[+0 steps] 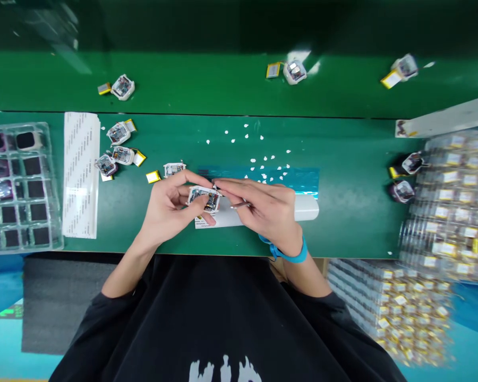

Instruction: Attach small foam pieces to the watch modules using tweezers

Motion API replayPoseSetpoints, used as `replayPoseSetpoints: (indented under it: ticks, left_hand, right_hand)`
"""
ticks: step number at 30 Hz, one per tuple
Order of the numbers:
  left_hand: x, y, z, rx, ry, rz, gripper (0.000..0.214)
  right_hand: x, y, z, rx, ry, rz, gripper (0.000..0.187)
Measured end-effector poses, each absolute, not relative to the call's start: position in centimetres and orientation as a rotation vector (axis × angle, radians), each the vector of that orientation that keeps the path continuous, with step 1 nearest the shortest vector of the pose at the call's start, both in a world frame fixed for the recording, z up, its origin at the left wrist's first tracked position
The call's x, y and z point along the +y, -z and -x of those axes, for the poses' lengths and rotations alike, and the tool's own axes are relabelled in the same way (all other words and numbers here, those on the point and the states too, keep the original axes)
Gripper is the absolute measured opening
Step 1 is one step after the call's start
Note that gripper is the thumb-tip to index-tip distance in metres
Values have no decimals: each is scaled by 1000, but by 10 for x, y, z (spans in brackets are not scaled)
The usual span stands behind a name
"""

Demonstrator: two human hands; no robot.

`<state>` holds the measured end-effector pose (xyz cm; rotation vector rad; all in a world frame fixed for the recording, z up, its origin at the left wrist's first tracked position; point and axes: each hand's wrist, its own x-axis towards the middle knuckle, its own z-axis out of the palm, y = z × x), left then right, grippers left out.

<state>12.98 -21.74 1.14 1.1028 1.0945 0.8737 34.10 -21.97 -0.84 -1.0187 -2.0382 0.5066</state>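
My left hand (173, 204) is closed around a small white device casing (204, 199), whose open side shows a circuit board; the thumb rests on the board. My right hand (263, 204) pinches a thin metal tool (241, 205) that looks like tweezers, mostly covered by the fingers. Its fingertips meet the casing's upper right corner. Under the hands lie a blue strip (298, 180) and a white sheet or roll (306, 207). Just beyond the left hand sits another open casing (174, 168), with a yellow-edged battery (153, 176) beside it.
Small white stickers (265, 164) are scattered ahead of my hands. At left are a printed white sheet (80, 175), a clear compartment tray (24, 185) and several open casings (119, 133). More casings (295, 71) lie on the far strip. Stacked clear trays (458, 201) stand at right.
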Motion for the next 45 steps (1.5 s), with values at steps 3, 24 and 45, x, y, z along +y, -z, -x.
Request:
replayPoseSetpoints:
  ticks: [3, 24, 45]
  left_hand:
    - [-218, -13, -130, 1090, -864, -1096, 24]
    - [-218, -18, -133, 1126, -869, -1036, 13]
    - [-239, 11, -147, 1383, -1246, -1509, 8]
  right_hand:
    - [-220, 10, -340, -2053, -486, 1016, 34]
    - [-207, 11, -353, -2288, -4, 1245, 43]
    - [-226, 11, -338, -2529, -14, 1030, 36]
